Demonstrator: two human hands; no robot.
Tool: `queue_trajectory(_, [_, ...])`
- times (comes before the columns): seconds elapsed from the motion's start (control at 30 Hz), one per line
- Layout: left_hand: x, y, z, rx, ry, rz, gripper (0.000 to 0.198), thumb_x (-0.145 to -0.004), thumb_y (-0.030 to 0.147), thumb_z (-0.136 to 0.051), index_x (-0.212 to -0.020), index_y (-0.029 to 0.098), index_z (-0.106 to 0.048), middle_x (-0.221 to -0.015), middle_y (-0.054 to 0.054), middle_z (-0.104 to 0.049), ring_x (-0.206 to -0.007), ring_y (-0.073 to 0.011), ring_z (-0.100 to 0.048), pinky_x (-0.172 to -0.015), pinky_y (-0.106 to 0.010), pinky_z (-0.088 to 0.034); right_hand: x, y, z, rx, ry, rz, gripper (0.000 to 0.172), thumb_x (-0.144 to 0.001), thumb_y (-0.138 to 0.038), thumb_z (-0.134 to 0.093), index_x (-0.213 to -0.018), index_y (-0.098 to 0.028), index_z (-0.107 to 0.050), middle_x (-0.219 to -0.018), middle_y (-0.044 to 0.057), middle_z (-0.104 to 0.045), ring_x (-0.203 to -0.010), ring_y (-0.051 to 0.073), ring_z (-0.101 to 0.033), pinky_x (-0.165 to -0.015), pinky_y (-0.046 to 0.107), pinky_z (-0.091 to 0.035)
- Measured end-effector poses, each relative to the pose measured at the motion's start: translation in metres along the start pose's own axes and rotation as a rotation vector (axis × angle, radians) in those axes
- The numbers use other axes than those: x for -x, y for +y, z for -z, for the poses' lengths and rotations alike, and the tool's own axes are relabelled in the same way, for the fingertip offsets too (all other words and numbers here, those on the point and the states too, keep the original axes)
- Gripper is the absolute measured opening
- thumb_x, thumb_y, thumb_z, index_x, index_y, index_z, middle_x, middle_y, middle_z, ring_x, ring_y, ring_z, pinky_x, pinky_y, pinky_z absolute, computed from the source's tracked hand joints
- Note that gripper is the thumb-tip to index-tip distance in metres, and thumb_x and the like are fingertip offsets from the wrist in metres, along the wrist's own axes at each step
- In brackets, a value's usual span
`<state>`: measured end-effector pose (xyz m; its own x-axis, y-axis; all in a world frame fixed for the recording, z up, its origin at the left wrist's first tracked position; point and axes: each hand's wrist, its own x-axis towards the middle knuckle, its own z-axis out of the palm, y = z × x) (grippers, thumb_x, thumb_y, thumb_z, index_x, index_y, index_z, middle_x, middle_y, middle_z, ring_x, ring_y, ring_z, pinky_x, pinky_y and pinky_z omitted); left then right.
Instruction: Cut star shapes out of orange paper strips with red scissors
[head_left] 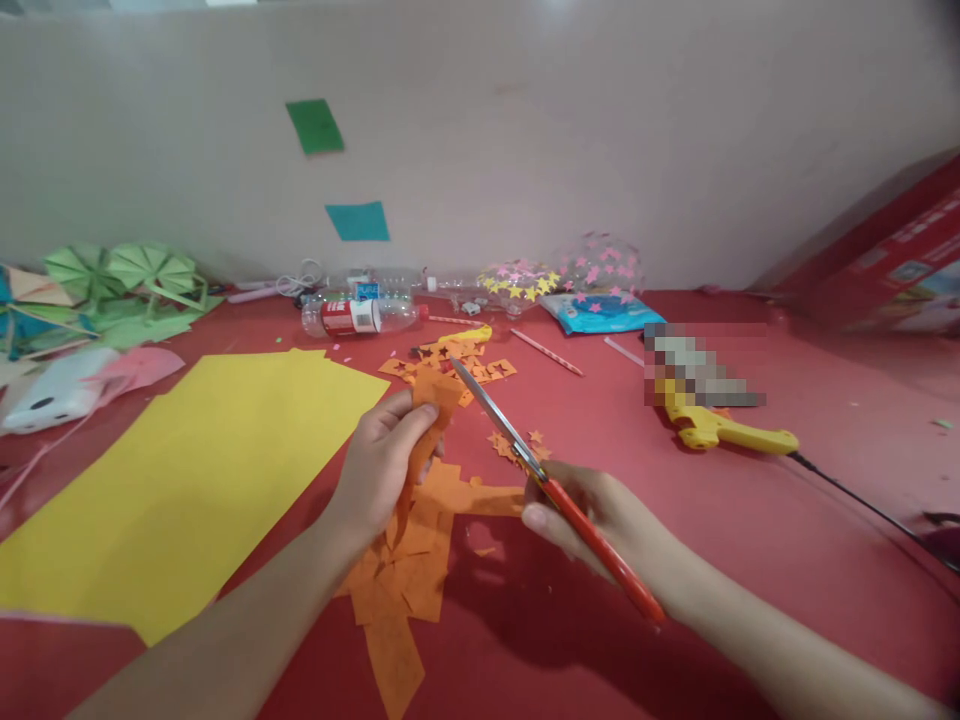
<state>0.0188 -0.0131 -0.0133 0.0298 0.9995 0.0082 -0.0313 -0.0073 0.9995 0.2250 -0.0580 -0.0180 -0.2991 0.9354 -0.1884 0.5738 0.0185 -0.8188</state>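
My left hand (386, 455) is closed on a folded orange paper strip (433, 400), thumb on its near face. The red-handled scissors (517, 440) are in my right hand (589, 510), blades together and pointing up and left, with the tip beside the top of the strip. Below my hands lies a pile of orange paper pieces (405, 580), one strip of it reaching toward my right fingers. Small orange stars (517, 447) lie behind the scissors. Farther back are orange scraps with star-shaped holes (491, 370).
Yellow sheets (202, 470) cover the left of the red table (720, 600). A plastic bottle (360, 315), star-covered clear domes (600, 270) and a blue packet (600, 314) stand along the wall. At right lies a yellow glue gun (735, 430) with a black cord.
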Motion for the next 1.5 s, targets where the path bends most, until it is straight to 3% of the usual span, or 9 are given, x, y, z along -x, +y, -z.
queue_trajectory(0.2, [-0.002, 0.002, 0.003, -0.011, 0.062, -0.098, 0.025, -0.086, 0.028, -0.052, -0.063, 0.018, -0.051, -0.049, 0.006, -0.050, -0.037, -0.0042, -0.036, -0.036, -0.016, -0.029, 0.002, -0.002, 0.003, 0.046, -0.062, -0.077, 0.047, -0.080, -0.065, -0.051, -0.066, -0.022, -0.039, -0.055, -0.007, -0.035, -0.050, 0.011, -0.034, -0.047, 0.023, -0.024])
queue_trajectory(0.4, [0.001, 0.002, 0.000, -0.020, 0.077, -0.119, 0.020, -0.085, 0.029, -0.053, -0.069, 0.018, -0.055, -0.052, 0.006, -0.050, -0.044, -0.0055, -0.043, -0.042, -0.016, -0.035, 0.005, -0.004, 0.002, 0.066, -0.103, -0.006, 0.050, -0.082, -0.064, -0.052, -0.062, -0.022, -0.034, -0.058, -0.006, -0.037, -0.053, 0.010, -0.032, -0.048, 0.023, -0.025])
queue_trajectory(0.63, [0.001, 0.005, 0.001, 0.000, 0.139, -0.152, 0.028, -0.087, 0.030, -0.052, -0.063, 0.018, -0.046, -0.051, 0.005, -0.052, -0.037, -0.0040, -0.036, -0.035, -0.016, -0.028, 0.005, -0.009, 0.003, -0.002, -0.137, -0.047, 0.053, -0.079, -0.068, -0.053, -0.061, -0.023, -0.031, -0.052, -0.006, -0.037, -0.047, 0.010, -0.035, -0.046, 0.023, -0.024])
queue_trajectory(0.8, [0.004, 0.006, -0.001, -0.038, 0.073, -0.112, 0.021, -0.088, 0.031, -0.051, -0.071, 0.019, -0.053, -0.049, 0.007, -0.051, -0.034, -0.0040, -0.036, -0.034, -0.016, -0.028, 0.007, -0.009, 0.002, 0.032, -0.161, -0.040, 0.051, -0.082, -0.065, -0.053, -0.062, -0.022, -0.034, -0.055, -0.005, -0.041, -0.050, 0.010, -0.036, -0.046, 0.022, -0.024])
queue_trajectory(1.07, [0.008, 0.005, -0.005, -0.028, 0.043, -0.119, 0.022, -0.089, 0.033, -0.050, -0.072, 0.019, -0.051, -0.049, 0.006, -0.053, -0.033, -0.0041, -0.038, -0.033, -0.015, -0.030, 0.005, -0.007, 0.001, -0.078, -0.203, -0.007, 0.054, -0.081, -0.071, -0.048, -0.063, -0.022, -0.035, -0.051, -0.005, -0.044, -0.046, 0.010, -0.039, -0.044, 0.022, -0.028])
queue_trajectory(1.5, [0.009, 0.005, -0.005, -0.032, 0.060, -0.135, 0.022, -0.088, 0.035, -0.049, -0.073, 0.019, -0.054, -0.049, 0.006, -0.053, -0.034, -0.0049, -0.038, -0.034, -0.016, -0.032, 0.008, -0.015, -0.005, -0.161, -0.214, -0.170, 0.050, -0.078, -0.069, -0.050, -0.065, -0.022, -0.042, -0.042, -0.009, -0.040, -0.032, 0.006, -0.031, -0.035, 0.019, -0.026])
